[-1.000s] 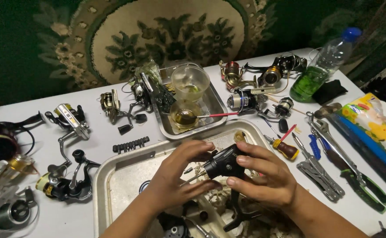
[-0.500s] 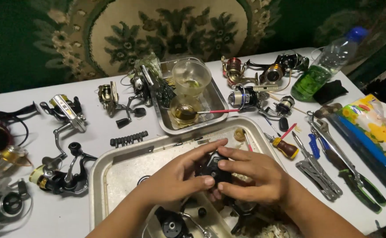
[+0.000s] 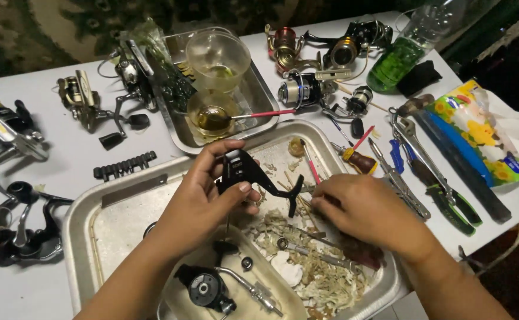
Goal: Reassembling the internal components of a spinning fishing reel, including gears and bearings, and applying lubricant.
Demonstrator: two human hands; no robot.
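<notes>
Left hand [image 3: 203, 198] with its grip closed around a black reel body [image 3: 244, 173], held above the large metal tray [image 3: 87, 204] near centre, right hand [image 3: 366, 210] resting palm-down in tray debris, grip hidden, pliers [image 3: 443, 192] on counter right

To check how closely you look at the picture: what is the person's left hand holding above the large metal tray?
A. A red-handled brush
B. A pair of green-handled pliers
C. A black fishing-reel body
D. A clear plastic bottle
C: the left hand grips a black fishing-reel body above the large metal tray, while the right hand rests low among the scraps in the tray.
</notes>
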